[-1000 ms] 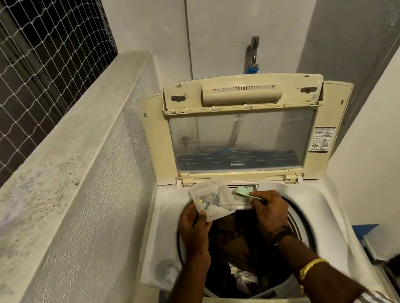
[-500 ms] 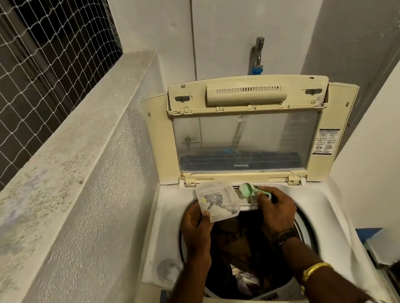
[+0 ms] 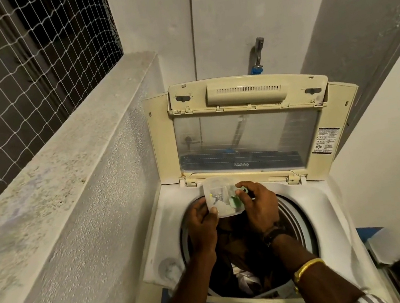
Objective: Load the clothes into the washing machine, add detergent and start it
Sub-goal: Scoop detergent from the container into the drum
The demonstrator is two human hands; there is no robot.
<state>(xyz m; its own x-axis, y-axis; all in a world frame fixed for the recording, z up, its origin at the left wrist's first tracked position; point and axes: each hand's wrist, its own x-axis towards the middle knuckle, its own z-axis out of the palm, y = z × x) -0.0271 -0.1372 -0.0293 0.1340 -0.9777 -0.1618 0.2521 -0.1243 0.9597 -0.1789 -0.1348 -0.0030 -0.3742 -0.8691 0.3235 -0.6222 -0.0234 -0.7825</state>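
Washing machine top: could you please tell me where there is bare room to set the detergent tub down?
Right deck, between drum rim and wall, is bare. Left deck is narrower, with a round lid near its front. The drum is crowded: clothes, left hand, right hand.

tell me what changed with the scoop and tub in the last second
The right hand dipped the green scoop from beside the rim of the clear tub down into it. The left hand still holds the tub over the drum; the lid stays open, with clothes inside.
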